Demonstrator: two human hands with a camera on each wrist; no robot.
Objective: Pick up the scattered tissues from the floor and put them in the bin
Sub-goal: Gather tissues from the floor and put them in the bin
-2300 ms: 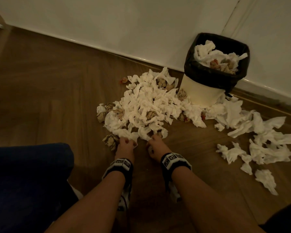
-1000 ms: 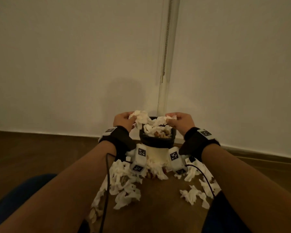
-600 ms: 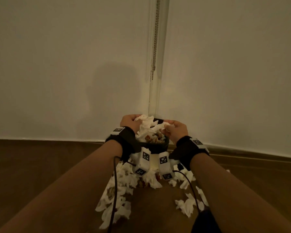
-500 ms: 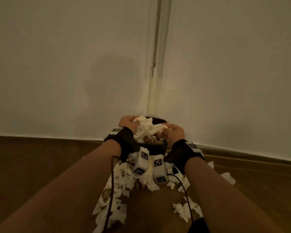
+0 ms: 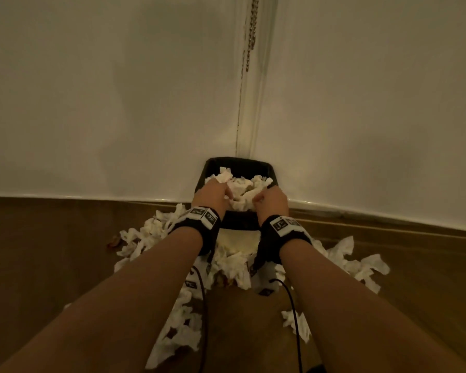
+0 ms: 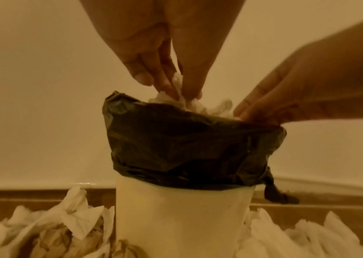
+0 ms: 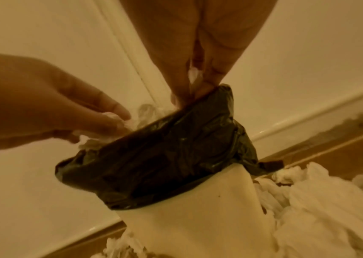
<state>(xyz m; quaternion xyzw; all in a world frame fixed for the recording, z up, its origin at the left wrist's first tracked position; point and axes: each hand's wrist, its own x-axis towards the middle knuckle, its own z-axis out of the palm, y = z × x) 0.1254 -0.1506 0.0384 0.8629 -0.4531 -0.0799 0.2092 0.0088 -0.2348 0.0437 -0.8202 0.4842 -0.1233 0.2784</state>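
The cream bin [image 5: 237,242] with a black liner [image 6: 187,148] stands against the white wall. White tissues [image 5: 241,188] are heaped in its mouth. My left hand [image 5: 218,192] reaches into the left side of the opening and pinches a tissue [image 6: 177,83] between thumb and fingers. My right hand [image 5: 264,199] dips in at the right rim, with a scrap of tissue [image 7: 192,75] caught between its fingers. Scattered tissues [image 5: 145,235] lie on the wooden floor around the bin's base.
More tissues [image 5: 358,262] are spread to the right of the bin, and a trail of tissues [image 5: 180,329] runs toward me under my arms. Wrist-camera cables [image 5: 293,313] hang below both wrists. A bead chain [image 5: 250,30] hangs on the wall above.
Both hands rose from the floor pile with tissues, came over the bin, and have now sunk lower into its mouth. The head view has tilted down.
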